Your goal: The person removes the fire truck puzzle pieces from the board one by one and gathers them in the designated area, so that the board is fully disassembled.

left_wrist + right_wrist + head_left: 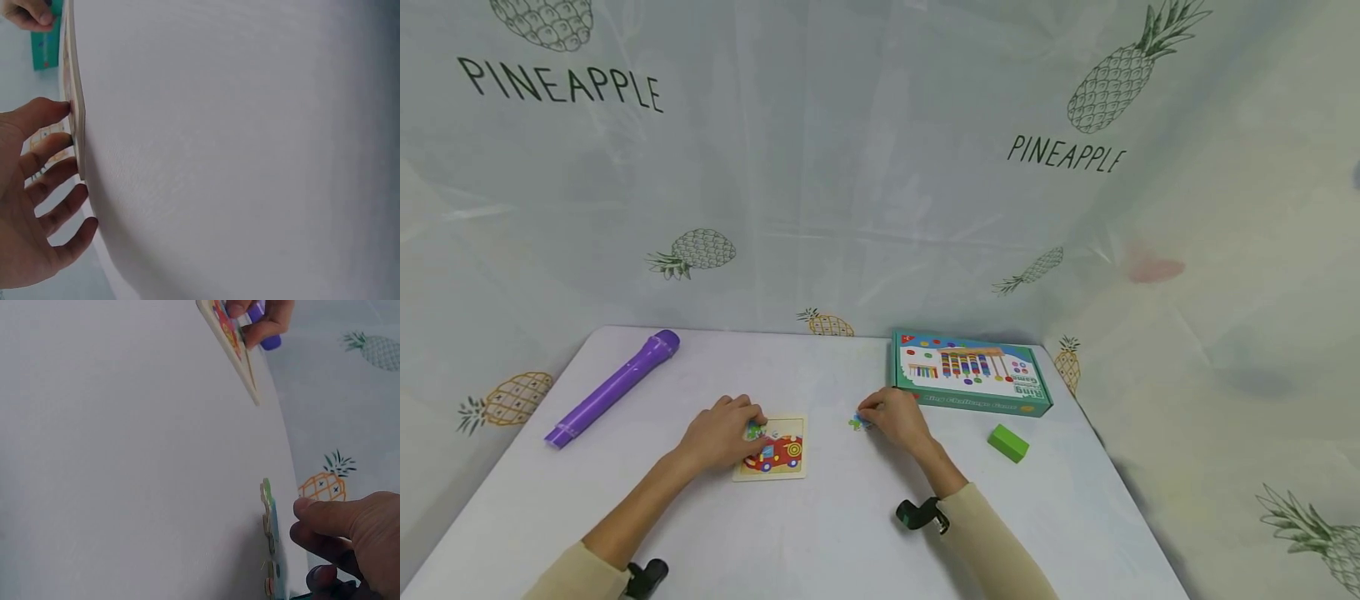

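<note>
A square wooden jigsaw board [784,472] with a red vehicle picture lies flat on the white table. My left hand [721,435] rests on its left side, fingers spread and fingertips on the top surface; the left wrist view shows the thumb and fingertips [61,107] at the board's edge. Right of the board, my right hand [897,415] hovers with its fingertips beside small jigsaw pieces [271,515] in blue and green. Thumb and forefinger are slightly bent, with a gap between them and the pieces in the right wrist view. Part of these pieces is hidden behind the fingers in the head view.
A green game box [973,373] lies at the back right, just beyond my right hand. A green block [1008,443] sits in front of it. At the back left lies a purple tube-shaped toy [613,389]. A pineapple-print curtain [865,167] hangs behind the table.
</note>
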The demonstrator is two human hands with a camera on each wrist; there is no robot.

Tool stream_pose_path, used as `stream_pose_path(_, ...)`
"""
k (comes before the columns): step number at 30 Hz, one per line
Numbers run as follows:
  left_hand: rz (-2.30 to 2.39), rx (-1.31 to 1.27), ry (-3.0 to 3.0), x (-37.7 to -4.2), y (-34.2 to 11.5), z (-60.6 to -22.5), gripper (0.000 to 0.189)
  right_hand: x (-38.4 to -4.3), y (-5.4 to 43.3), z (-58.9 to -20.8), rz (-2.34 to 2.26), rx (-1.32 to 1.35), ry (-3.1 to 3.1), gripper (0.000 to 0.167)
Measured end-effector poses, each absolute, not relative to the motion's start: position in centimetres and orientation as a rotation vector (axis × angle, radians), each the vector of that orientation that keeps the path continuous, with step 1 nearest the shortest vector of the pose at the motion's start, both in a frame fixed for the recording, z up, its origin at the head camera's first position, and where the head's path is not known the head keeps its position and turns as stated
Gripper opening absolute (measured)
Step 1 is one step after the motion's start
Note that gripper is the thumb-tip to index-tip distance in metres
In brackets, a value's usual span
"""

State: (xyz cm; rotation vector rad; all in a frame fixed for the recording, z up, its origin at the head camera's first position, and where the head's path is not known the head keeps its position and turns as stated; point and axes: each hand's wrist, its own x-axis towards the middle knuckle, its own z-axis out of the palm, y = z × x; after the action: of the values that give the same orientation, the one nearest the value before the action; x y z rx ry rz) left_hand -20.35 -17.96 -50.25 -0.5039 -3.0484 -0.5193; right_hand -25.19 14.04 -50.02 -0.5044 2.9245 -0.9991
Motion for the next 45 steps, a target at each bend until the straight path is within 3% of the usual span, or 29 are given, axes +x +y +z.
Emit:
stream_pose_path(24,-0.561,-0.469,-3.105,-20.4,-18.3,-49.9,0.053,-24.5,8.5,-50.4,-0.994,-0.672,2.820,0.009)
stream_pose_path(34,-0.644,-0.609,-3.120,-20.6,-19.2,-49.1,0.052,-23.5,3.9,-49.9,-0.937,-0.774,2.716,0.011)
stream_pose_path(45,-0.678,-0.620,-3.083,-20.4,-19.6,-49.5,0.053,-23.0,1.1,-50.3,-0.671,-0.832,2.772,0.023)
